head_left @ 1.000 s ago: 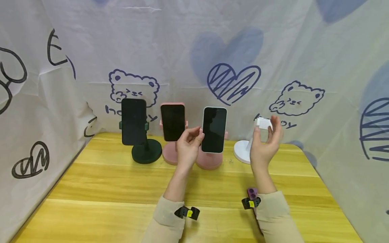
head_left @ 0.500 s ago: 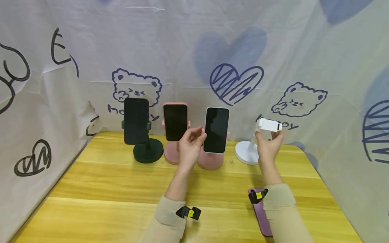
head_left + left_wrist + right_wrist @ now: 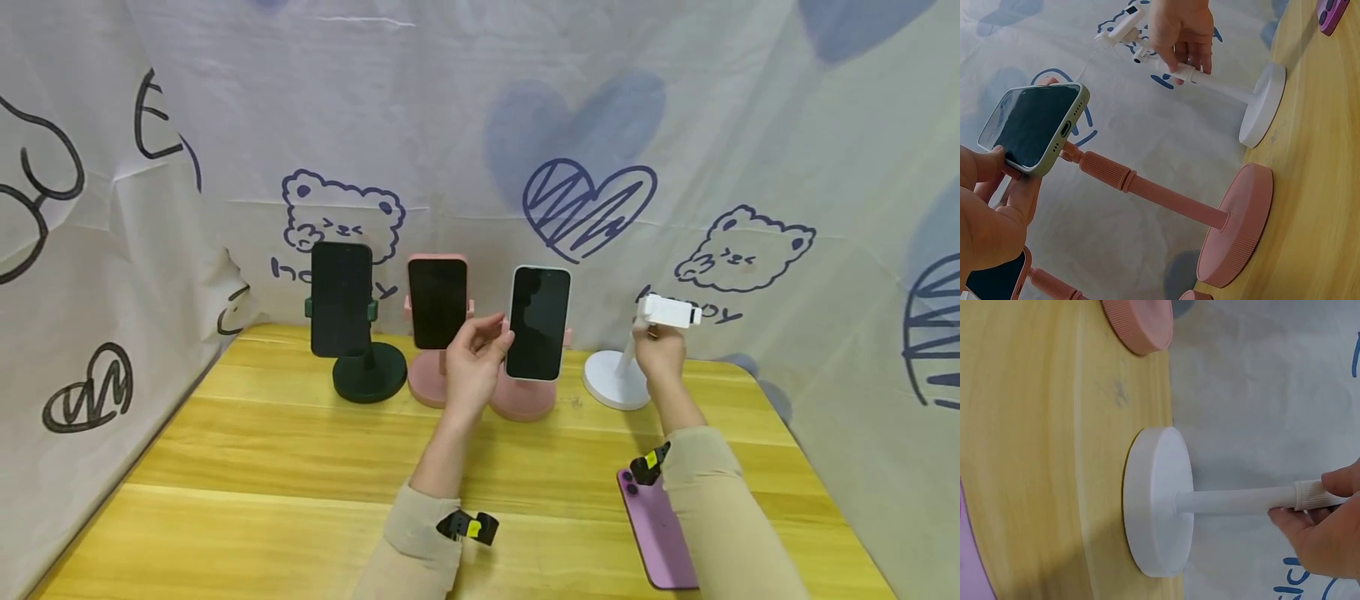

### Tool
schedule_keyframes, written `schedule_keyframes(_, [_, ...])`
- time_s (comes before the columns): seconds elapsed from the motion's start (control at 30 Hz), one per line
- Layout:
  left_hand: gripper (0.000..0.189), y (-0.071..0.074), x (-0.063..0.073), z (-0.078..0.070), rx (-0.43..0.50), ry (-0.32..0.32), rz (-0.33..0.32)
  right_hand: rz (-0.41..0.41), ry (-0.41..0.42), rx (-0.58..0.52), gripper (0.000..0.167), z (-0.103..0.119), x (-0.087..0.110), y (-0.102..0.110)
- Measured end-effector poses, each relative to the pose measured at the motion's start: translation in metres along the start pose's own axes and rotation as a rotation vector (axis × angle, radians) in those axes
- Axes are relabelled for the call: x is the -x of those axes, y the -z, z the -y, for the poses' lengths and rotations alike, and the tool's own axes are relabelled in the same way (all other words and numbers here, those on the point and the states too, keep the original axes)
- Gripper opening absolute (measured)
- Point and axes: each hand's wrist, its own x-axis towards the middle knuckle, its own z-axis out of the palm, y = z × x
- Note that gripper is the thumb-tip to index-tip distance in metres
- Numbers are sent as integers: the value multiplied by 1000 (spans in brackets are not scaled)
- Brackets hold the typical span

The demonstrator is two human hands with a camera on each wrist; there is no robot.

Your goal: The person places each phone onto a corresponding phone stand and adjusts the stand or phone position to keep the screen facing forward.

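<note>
My left hand [image 3: 474,367] pinches the left edge of a phone in a pale case [image 3: 537,323], right at the side clamp of the pink phone stand [image 3: 523,400] that carries it. In the left wrist view, the thumb lies on that phone's edge, with fingers behind. Farther right, my right hand [image 3: 662,357] grips the ribbed collar on the pole of a white phone stand [image 3: 1159,503]. The white stand's clamp head [image 3: 669,311] holds no phone and sits above the hand. Its round base rests on the table.
Left of the hands stand a dark green stand with a black phone [image 3: 341,300] and another pink stand with a pink-cased phone [image 3: 438,303]. A purple phone [image 3: 660,533] lies camera side up on the wooden table [image 3: 300,475], partly beneath the right sleeve. A printed cloth hangs behind.
My right hand has come down from the white stand's clamp head to the pole collar below it. The head has turned slightly. My left hand stays at the pale-cased phone.
</note>
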Motion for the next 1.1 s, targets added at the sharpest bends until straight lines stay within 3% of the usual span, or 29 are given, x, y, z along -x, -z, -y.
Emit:
schedule_keyframes(0.2, [30, -1, 1, -3, -16, -26, 7, 7, 77, 20, 32, -4, 4, 3])
schedule_keyframes(0.37, [30, -1, 0, -1, -26, -16, 6, 40, 114, -9, 29, -5, 15, 1])
schedule_keyframes(0.63, [30, -2, 0, -1, -33, -22, 1, 83, 172, 41, 29, -3, 35, -3])
schedule_keyframes(0.8, [29, -3, 2, -2, -71, -63, 3, 108, 197, 28, 29, -2, 44, -6])
schedule_keyframes(0.9, [31, -4, 6, -3, -139, -119, -8, 93, 259, 87, 27, -5, 46, -8])
schedule_keyframes(0.97, [33, -7, 10, -5, -192, -190, -26, 82, 320, 137, 25, -8, 46, -8])
schedule_keyframes(1.1, [35, -17, 18, -11, -305, -416, -79, 64, 419, 198, 22, -11, 44, -9])
